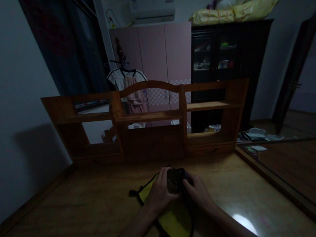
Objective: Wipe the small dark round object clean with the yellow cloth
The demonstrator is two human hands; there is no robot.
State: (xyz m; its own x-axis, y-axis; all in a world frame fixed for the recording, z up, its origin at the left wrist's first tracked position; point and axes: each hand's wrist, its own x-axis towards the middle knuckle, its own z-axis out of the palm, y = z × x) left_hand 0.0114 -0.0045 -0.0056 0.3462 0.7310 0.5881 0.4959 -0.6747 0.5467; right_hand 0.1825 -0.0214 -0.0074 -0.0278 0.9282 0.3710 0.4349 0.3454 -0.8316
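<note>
A dark, shiny, rounded object (173, 180) is held up in front of me; the dim light hides its exact kind. My left hand (162, 191) wraps round its left side, fingers over the far edge and thumb underneath. On the other side, my right hand (197, 190) is closed, its thumb and fingers at a black part by the object's right edge. Whether that black part belongs to the object or to cloth I cannot tell. Below both hands a yellow cloth (177, 221) with black edging lies on the wooden surface (109, 214), partly hidden by my left hand and forearm.
A wooden shelf unit (150, 116) with open compartments stands at the far edge of the surface. A raised wooden rim (284, 189) runs down the right side, and a white wall (6, 115) closes off the left. Beyond are a pink wardrobe (153, 53) and a dark cabinet (251, 51).
</note>
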